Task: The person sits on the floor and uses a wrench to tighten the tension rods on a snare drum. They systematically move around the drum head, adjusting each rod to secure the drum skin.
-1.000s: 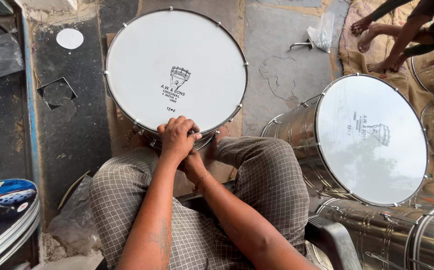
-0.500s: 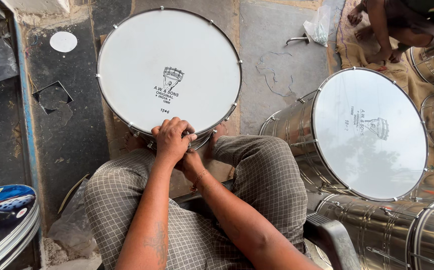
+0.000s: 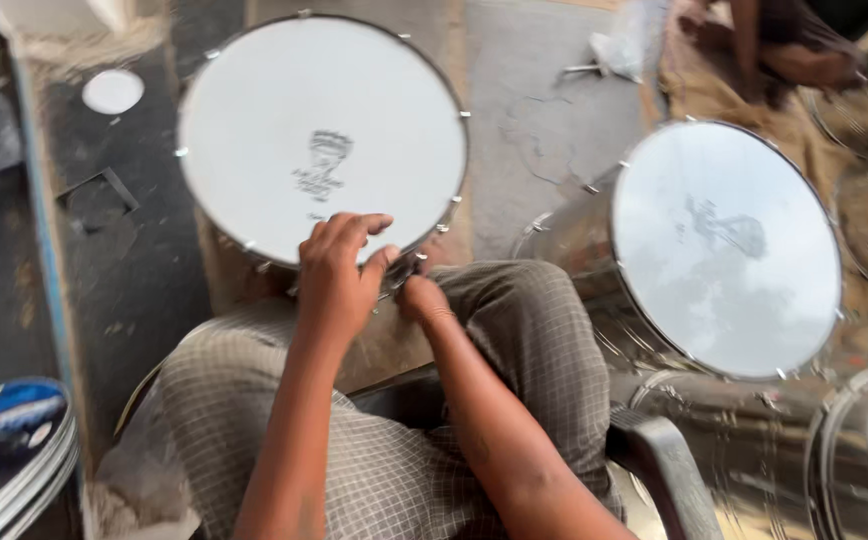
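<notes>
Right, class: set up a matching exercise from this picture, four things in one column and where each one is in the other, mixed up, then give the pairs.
Things:
1. left hand
2. right hand
3. second drum
4. small white disc

Places:
A. on the dark floor, upper left
B. fingers spread over the near rim of the white drum
C. to the person's right, shiny metal shell
D. low at the drum's near edge, beside the knee

Pairs: 1-B, 2-D, 3-C, 4-A

Your view drifts right and blurs. Your left hand [image 3: 339, 275] spreads higher over the drum [image 3: 321, 140] rim, while your right hand [image 3: 422, 296] slips lower beside it.
</notes>
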